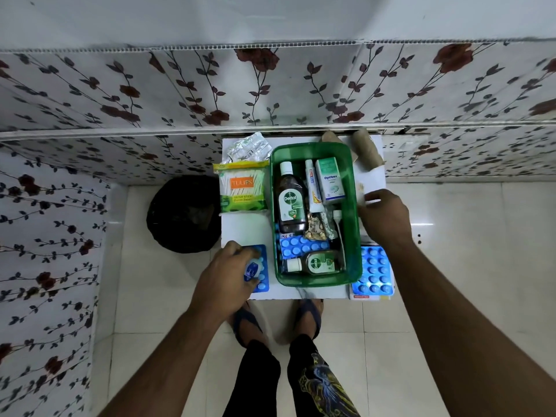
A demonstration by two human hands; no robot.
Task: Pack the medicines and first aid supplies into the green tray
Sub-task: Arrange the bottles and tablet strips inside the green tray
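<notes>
The green tray (352,212) sits mid-table and holds a large Dettol bottle (290,203), a small Dettol bottle (319,262), a tube (313,185), an Optibex box (329,180), a blue pill strip (301,245) and a gold foil strip (314,228). My left hand (227,273) is shut on a small white bottle with a blue label (252,269), above a blue pill strip (262,282) left of the tray. My right hand (386,213) rests on white packets (365,197) right of the tray; its grip is unclear.
A Tulips cotton swab pack (242,188) and silver blister strips (248,147) lie at the table's back left. Brown bandage rolls (365,150) stand at the back right. Another blue pill strip (373,273) lies at the front right. A black bin (185,213) stands left of the table.
</notes>
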